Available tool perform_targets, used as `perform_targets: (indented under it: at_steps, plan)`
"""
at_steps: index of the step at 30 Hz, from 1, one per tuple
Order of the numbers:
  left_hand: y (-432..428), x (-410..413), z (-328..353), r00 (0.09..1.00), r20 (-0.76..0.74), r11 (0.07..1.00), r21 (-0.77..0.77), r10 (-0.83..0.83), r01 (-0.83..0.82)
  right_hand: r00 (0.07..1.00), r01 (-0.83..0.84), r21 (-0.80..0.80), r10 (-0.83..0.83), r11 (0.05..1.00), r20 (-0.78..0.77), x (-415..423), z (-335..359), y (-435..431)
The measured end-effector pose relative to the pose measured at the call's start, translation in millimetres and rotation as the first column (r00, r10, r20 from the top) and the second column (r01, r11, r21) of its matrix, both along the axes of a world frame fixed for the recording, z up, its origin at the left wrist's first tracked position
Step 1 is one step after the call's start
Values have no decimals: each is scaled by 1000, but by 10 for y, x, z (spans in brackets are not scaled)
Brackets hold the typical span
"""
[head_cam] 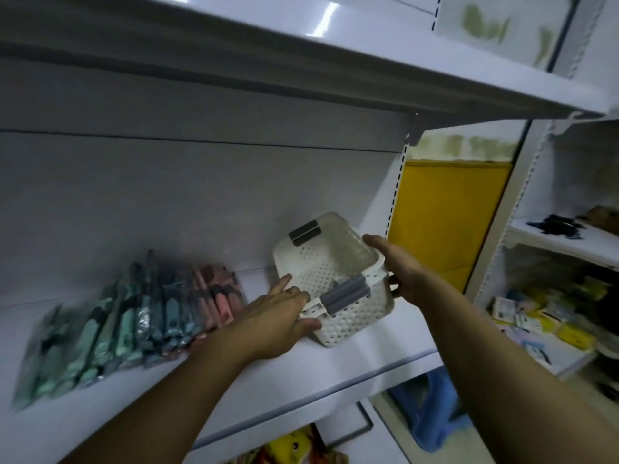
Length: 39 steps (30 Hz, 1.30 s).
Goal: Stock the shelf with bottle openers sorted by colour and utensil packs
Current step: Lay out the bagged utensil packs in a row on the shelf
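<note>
White shop shelving fills the view: an upper shelf [301, 51] juts out overhead, a grey back panel [167, 195] stands behind, and the working shelf [351, 360] runs from lower left to right. A yellow panel [445, 222] shows past the slotted upright, and a neighbouring bay [552, 242] at right holds small packaged goods, too blurred to name. On the left half of the working shelf lies a row of bagged openers [134, 323], leaning one on another and grouped by colour: green packs [83, 343] at the left end, blue packs [167, 313] in the middle, pink packs [217, 296] at the right end, nearest the hands. Motion blur hides their detail. Just right of the pink group a white perforated basket [348, 316] sits tilted over the shelf, a grey handle [345, 296] on its near rim and another on the far rim; whether its base touches the shelf cannot be told. Both hands hold it — the left hand [278, 319] grips the near left corner, fingers over the rim, thumb against the wall, index finger straight. The right hand [398, 269] clasps the right rim — thumb on top, fingers curled round the outside.
</note>
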State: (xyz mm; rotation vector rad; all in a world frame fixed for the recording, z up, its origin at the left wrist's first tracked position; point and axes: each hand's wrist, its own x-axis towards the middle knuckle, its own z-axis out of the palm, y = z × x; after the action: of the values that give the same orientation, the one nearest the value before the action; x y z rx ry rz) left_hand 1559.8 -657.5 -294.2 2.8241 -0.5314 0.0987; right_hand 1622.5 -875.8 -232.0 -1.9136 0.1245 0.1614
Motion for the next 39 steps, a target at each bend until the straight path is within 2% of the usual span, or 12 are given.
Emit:
perform_targets:
  at_steps: [4,6,8,10,12,16,18,24,29,32,35,39]
  plan:
    - [-160,73,16,999,-43,999,-17,30,-31,979,43,-192,-2,980,206,-16,126,-73]
    - [-253,112,39,999,-15,999,26,32,-32,949,70,-420,70,905,309,-74,173,-122]
    - [-369,137,66,999,21,999,21,31,-31,915,124,-767,227,629,334,-170,170,-137]
    - [-491,159,80,998,57,999,-15,29,-28,876,120,-932,405,343,262,-274,87,-106]
    - [-578,175,105,996,90,999,-23,26,-24,844,62,-969,506,239,179,-362,4,-42]
    - [-520,199,141,996,92,999,-36,-14,17,825,23,-969,542,248,159,-500,-185,65]
    - [-410,186,119,994,109,999,38,-29,25,826,24,-964,538,264,168,-531,-352,116]
    - [-127,-8,139,991,135,990,133,17,-35,792,217,-867,437,449,425,-257,-624,84]
    - [59,-173,134,987,116,974,187,106,-127,888,194,-952,370,238,273,10,-530,92]
    - [201,-249,77,979,99,963,191,176,-193,875,241,-952,382,188,297,-43,-481,308]
    - [372,-322,48,965,130,953,171,229,-249,776,311,-924,502,221,381,-167,-498,601]
    - [659,-513,23,928,171,931,100,330,-350,702,124,-928,630,350,332,-379,-502,1026]
